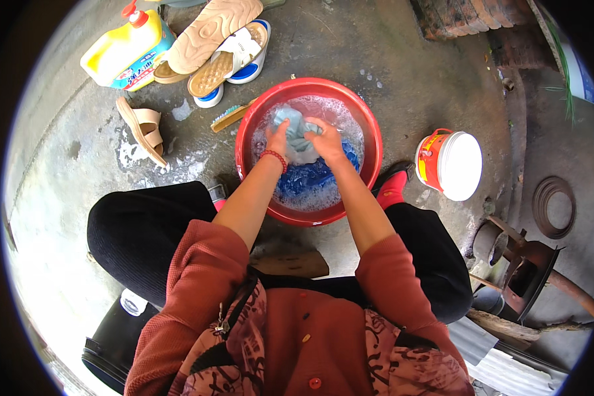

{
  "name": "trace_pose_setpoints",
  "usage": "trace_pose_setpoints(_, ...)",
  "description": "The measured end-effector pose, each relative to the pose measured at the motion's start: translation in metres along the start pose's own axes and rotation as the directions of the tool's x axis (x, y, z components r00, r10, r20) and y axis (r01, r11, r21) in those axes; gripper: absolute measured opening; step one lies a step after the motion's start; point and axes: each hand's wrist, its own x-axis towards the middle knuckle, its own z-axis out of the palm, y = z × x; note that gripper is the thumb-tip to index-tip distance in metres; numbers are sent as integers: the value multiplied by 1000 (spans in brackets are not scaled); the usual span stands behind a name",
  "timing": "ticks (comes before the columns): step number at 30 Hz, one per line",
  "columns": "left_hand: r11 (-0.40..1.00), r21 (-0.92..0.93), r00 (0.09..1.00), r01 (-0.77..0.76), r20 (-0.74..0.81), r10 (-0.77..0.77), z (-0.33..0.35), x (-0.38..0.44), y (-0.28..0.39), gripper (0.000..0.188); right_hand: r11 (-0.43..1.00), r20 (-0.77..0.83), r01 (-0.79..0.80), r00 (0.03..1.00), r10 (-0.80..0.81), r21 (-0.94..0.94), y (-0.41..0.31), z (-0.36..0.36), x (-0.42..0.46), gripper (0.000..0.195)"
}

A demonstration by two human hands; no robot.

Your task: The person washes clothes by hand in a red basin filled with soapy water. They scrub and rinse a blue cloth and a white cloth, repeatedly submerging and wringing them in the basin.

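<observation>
A round red plastic basin stands on the floor between my feet, holding sudsy water. Above the suds, my left hand grips one side of a wet pale grey-blue cloth. My right hand has the other side of it, thumb pressed into the bunched folds. Darker blue fabric lies partly under water at the near side of the basin. A red bead bracelet circles my left wrist.
A wooden scrub brush leans by the basin's left rim. Sandals, one loose sandal and a yellow pump jug lie far left. A lidded bucket stands right, near a rusty metal stove.
</observation>
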Motion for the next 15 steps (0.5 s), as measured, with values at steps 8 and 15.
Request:
trace_pose_setpoints(8,939,-315,917,-138,316,242,20,-14,8,33,332,177,-234,965,193,914,-64,-20,-49,43)
trace_pose_setpoints(15,-56,509,345,-859,657,670,66,-116,-7,35,101,173,-205,950,260,974,-11,-34,-30,45)
